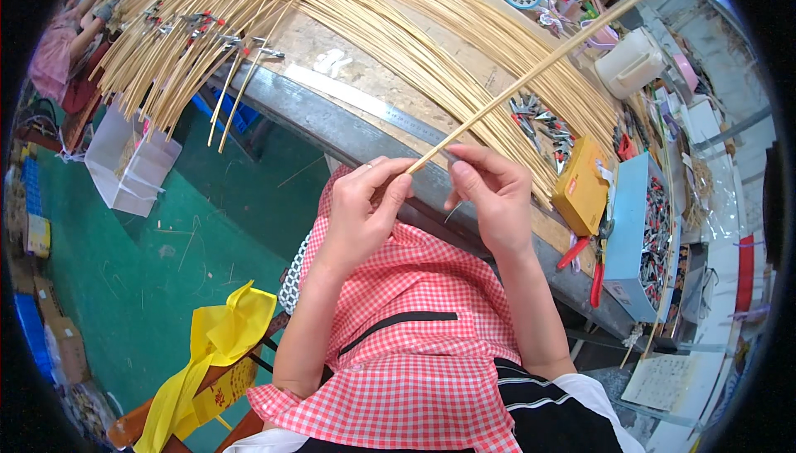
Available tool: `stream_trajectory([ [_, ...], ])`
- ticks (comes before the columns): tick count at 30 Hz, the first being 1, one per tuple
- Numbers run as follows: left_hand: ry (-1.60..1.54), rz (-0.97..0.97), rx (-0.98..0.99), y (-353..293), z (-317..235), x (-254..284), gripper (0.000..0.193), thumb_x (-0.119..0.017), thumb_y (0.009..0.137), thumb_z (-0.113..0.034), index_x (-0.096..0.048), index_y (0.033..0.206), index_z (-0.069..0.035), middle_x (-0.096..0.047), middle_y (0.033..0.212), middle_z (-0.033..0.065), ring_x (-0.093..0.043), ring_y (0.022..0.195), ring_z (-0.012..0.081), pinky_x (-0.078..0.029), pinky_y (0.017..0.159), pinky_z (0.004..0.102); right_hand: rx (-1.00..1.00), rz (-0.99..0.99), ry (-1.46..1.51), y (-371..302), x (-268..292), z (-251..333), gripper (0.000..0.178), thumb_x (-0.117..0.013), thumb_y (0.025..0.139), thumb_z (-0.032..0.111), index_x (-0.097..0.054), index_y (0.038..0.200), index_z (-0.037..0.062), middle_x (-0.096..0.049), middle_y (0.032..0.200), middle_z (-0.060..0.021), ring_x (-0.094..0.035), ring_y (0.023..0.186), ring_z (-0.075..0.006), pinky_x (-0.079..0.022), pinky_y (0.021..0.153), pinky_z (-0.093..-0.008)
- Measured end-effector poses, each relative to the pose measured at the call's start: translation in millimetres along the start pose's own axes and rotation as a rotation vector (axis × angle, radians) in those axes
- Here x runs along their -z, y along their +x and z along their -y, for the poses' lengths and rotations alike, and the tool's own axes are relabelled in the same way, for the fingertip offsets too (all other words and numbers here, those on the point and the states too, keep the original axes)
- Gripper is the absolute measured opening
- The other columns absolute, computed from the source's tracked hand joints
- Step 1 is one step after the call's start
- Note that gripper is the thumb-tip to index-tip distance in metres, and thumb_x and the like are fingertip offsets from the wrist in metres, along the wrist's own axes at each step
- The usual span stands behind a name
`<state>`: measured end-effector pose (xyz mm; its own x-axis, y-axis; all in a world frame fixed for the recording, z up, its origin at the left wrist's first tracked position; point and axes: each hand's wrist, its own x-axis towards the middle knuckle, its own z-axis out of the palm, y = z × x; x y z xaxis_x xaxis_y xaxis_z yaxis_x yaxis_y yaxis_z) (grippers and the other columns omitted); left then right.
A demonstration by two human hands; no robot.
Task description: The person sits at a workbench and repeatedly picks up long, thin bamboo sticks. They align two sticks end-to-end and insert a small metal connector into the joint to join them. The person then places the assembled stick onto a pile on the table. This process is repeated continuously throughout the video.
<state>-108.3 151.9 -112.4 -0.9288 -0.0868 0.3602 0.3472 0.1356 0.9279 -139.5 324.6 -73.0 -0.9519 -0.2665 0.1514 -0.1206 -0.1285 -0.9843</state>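
Observation:
My left hand (pixel 365 204) is closed around the near end of a long, pale bamboo-like rod (pixel 531 76), pinching it between thumb and fingers. From there the rod slants up and away to the far right, over the workbench. My right hand (pixel 497 192) is just right of the rod's end, its thumb and fingers pressed together. A thin, wire-like strand (pixel 451 212) hangs below those fingers; what it is made of is too small to tell. Both hands are above my lap, at the bench's front edge. A steel ruler (pixel 365 102) lies on the bench beyond them.
Long rods (pixel 414 47) cover the bench, with clamped bundles (pixel 199 30) overhanging at left. At right are a yellow box (pixel 580 184), red-handled pliers (pixel 599 275), a blue box (pixel 634 237) of clips, and a white jug (pixel 630 63). Another person's arm (pixel 85 34) shows far left.

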Motion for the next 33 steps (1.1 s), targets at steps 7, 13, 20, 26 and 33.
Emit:
stream_trajectory([
  [7, -0.069, -0.052, 0.011, -4, -15, -1, 0.013, -0.059, 0.091, -0.003, -0.068, 0.096, 0.004, -0.063, 0.071, 0.0045, -0.055, 0.060, 0.0074, -0.044, 0.054, 0.0207, -0.008, 0.034, 0.036, -13, -11, -8, 0.022, -0.062, 0.088, 0.001, -0.066, 0.109, -0.0038, -0.066, 0.090, -0.0086, -0.062, 0.075, -0.0107, -0.056, 0.057, -0.0242],
  [13, 0.022, -0.079, -0.161, -3, -14, 1, 0.011, -0.064, 0.085, 0.001, -0.068, 0.094, 0.006, -0.063, 0.070, 0.0076, -0.056, 0.058, 0.0099, -0.041, 0.050, 0.0231, 0.031, 0.012, 0.017, -20, -13, -10, 0.022, -0.062, 0.088, -0.001, -0.066, 0.109, -0.0046, -0.066, 0.084, -0.0104, -0.059, 0.065, -0.0091, -0.056, 0.057, -0.0241],
  [20, -0.050, -0.075, -0.131, -4, -13, -1, 0.012, -0.064, 0.085, 0.002, -0.069, 0.094, 0.006, -0.067, 0.075, 0.0101, -0.056, 0.059, 0.0105, -0.041, 0.050, 0.0232, 0.077, -0.055, 0.004, -21, -22, -9, 0.021, -0.062, 0.087, -0.004, -0.065, 0.107, -0.0078, -0.066, 0.083, -0.0107, -0.057, 0.061, -0.0087, -0.055, 0.056, -0.0236],
  [26, -0.010, -0.021, -0.152, -3, -13, 4, 0.011, -0.063, 0.085, 0.002, -0.068, 0.094, 0.007, -0.063, 0.070, 0.0080, -0.056, 0.058, 0.0107, -0.043, 0.052, 0.0224, 0.133, -0.017, -0.089, -21, -18, -9, 0.021, -0.060, 0.087, -0.007, -0.066, 0.108, -0.0057, -0.066, 0.091, -0.0101, -0.062, 0.072, -0.0105, -0.054, 0.060, -0.0216],
  [33, -0.382, 0.148, 0.045, -3, -14, 8, 0.014, -0.060, 0.090, -0.005, -0.068, 0.091, 0.005, -0.062, 0.069, 0.0061, -0.056, 0.058, 0.0098, -0.043, 0.051, 0.0210, 0.217, 0.104, -0.253, -18, -12, 6, 0.026, -0.059, 0.085, -0.009, -0.068, 0.108, -0.0011, -0.066, 0.097, -0.0103, -0.066, 0.080, -0.0140, -0.054, 0.064, -0.0222],
])
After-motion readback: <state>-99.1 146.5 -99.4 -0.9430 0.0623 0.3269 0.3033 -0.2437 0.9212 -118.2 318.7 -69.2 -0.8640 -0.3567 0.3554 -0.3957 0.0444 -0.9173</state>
